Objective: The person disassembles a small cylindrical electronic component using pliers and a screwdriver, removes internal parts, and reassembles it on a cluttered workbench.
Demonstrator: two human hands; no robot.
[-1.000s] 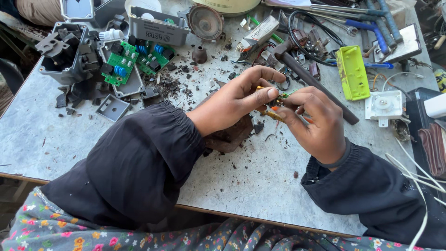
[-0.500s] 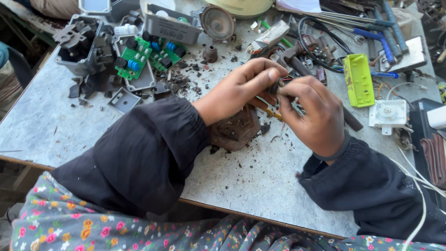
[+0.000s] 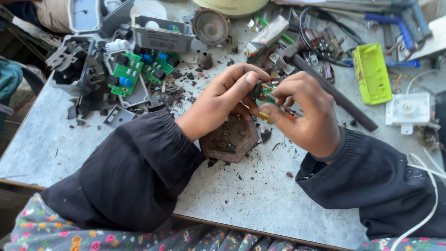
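small green circuit part [image 3: 265, 95] | pinched by fingers of left hand [image 3: 218, 100] and right hand [image 3: 306, 114] | risk: slips onto cluttered counter [image 3: 260, 195] if the pinch loosens

Rough rusty metal block [image 3: 230, 139], glossy green plastic case [image 3: 371, 74], matt speckled tabletop [image 3: 260, 195]

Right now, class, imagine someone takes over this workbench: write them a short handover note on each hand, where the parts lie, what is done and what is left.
Left hand: pinching a small green electronic part at its fingertips.
Right hand: gripping the same part from the other side.
Below the hands: a rusty hexagonal block on the grey table; a dark hammer lies just behind.
Done: grey casings opened, green circuit boards exposed, debris scattered.
Left: the held part is still in one piece.
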